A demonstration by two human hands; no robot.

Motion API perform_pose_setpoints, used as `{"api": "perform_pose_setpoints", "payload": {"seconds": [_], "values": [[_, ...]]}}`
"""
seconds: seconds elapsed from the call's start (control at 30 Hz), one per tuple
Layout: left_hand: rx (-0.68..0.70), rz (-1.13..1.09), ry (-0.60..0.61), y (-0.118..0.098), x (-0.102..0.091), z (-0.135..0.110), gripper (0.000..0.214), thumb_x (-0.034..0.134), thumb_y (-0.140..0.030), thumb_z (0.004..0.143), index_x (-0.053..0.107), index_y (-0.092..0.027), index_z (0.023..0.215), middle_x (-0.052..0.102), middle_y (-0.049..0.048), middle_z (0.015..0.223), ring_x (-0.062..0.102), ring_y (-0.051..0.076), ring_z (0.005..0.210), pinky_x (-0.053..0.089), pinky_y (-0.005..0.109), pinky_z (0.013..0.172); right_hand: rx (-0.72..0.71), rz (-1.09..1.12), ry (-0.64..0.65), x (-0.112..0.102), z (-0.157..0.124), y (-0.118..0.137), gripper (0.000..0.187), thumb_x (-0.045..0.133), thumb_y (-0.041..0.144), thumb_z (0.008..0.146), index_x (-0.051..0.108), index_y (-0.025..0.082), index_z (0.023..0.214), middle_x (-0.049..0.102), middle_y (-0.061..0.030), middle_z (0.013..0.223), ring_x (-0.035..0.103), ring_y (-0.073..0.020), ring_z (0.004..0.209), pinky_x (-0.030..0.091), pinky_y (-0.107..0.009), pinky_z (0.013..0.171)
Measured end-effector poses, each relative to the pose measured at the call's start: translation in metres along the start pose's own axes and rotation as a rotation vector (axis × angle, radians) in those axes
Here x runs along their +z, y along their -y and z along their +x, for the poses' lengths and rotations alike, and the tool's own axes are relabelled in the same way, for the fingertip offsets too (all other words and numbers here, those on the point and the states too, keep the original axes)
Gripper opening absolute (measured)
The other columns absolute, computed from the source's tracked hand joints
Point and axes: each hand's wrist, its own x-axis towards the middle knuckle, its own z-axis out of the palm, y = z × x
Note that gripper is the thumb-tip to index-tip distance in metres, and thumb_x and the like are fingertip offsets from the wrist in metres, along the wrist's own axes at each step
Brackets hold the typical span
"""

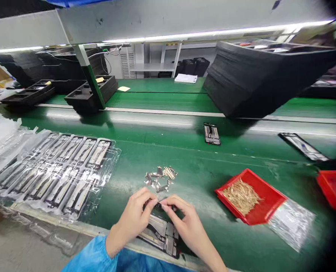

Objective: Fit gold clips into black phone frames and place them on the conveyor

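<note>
A phone mid-frame [158, 227] with metal plates and a black flex strip lies at the bench's front edge, beneath my hands. My left hand [135, 215] is closed, thumb and index finger pinched at the frame's far end. Opposite it, my right hand [185, 219] is also closed, its thumb and fingertips meeting close to the left fingertips. Whatever small piece sits between the fingertips is too hidden to name. Just beyond the hands, small dark and gold-coloured parts [160, 178] lie in a loose pile on the green bench.
At left, a clear plastic tray [111, 166] holds several phone frames. At right are a red bin [270, 202] of thin gold-coloured pieces, a plastic bag [292, 223] and another red bin [333, 187]. A phone frame [212, 134] lies farther back, near stacked black trays [241, 79].
</note>
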Motion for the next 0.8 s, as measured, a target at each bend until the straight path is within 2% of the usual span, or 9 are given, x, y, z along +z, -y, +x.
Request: {"api": "perform_pose_setpoints", "payload": {"seconds": [0.23,0.47,0.53,0.6,0.63,0.7,0.73,0.8], "values": [[0.113,-0.041,-0.007,-0.004,-0.002,0.004,0.027,0.052,-0.03,0.111,0.073,-0.017,0.098,0.071,0.0055,0.094,0.066,0.016,0.089,0.05,0.029,0.082,0.021,0.058,-0.013,-0.003,-0.002,0.0,0.023,0.068,0.049,0.102,0.083,0.031,0.099,0.078,-0.0003,0.096,0.067,-0.0182,0.091,0.048,-0.032,0.083],[0.117,-0.055,-0.017,-0.005,-0.004,0.007,0.027,0.054,-0.029,0.11,0.076,-0.018,0.101,0.074,0.0065,0.096,0.07,0.016,0.09,0.054,0.03,0.083,0.003,0.06,-0.036,-0.003,-0.001,0.004,0.022,0.07,0.047,0.101,0.084,0.03,0.098,0.076,-0.0004,0.092,0.066,-0.0167,0.086,0.048,-0.03,0.079],[0.117,-0.089,-0.019,-0.002,-0.003,0.006,0.029,0.052,-0.029,0.111,0.079,-0.018,0.108,0.079,0.0094,0.106,0.074,0.019,0.103,0.058,0.032,0.094,0.001,0.078,-0.058,-0.001,0.0,0.004,0.024,0.07,0.048,0.101,0.082,0.028,0.095,0.075,-0.0006,0.09,0.064,-0.0162,0.083,0.048,-0.03,0.078],[0.111,-0.157,0.056,0.0,0.003,0.001,0.034,0.051,-0.03,0.111,0.076,-0.02,0.131,0.079,0.014,0.134,0.071,0.023,0.13,0.054,0.039,0.116,-0.012,0.123,-0.086,0.003,0.0,0.004,0.026,0.069,0.049,0.102,0.079,0.025,0.094,0.074,-0.0013,0.09,0.064,-0.0165,0.083,0.049,-0.03,0.077],[0.102,-0.209,0.119,0.0,0.007,-0.002,0.04,0.054,-0.031,0.109,0.07,-0.02,0.144,0.072,0.0153,0.149,0.064,0.026,0.144,0.048,0.044,0.127,-0.026,0.143,-0.106,0.006,-0.001,0.003,0.026,0.068,0.048,0.103,0.077,0.024,0.095,0.074,-0.0016,0.091,0.065,-0.0167,0.084,0.05,-0.029,0.076],[0.049,-0.365,0.217,-0.002,0.018,-0.007,0.057,0.062,-0.038,0.106,0.056,-0.021,0.16,0.056,0.0159,0.168,0.051,0.03,0.158,0.038,0.049,0.136,-0.082,0.142,-0.158,0.014,-0.002,0.004,0.022,0.065,0.042,0.105,0.074,0.024,0.097,0.073,-0.0014,0.093,0.066,-0.0162,0.086,0.051,-0.028,0.076],[0.001,-0.46,0.21,-0.005,0.024,-0.009,0.061,0.065,-0.042,0.104,0.055,-0.021,0.16,0.054,0.016,0.17,0.05,0.031,0.159,0.038,0.049,0.136,-0.12,0.112,-0.178,0.018,-0.004,0.005,0.018,0.064,0.038,0.106,0.073,0.025,0.098,0.073,-0.0007,0.093,0.066,-0.0152,0.086,0.051,-0.027,0.075],[-0.131,-0.62,0.073,-0.011,0.036,-0.011,0.053,0.064,-0.049,0.104,0.068,-0.02,0.149,0.064,0.0156,0.161,0.059,0.03,0.151,0.044,0.046,0.132,-0.204,0.003,-0.21,0.024,-0.008,0.007,0.013,0.06,0.03,0.108,0.071,0.026,0.101,0.071,0.0006,0.094,0.065,-0.0135,0.086,0.051,-0.025,0.076]]}}
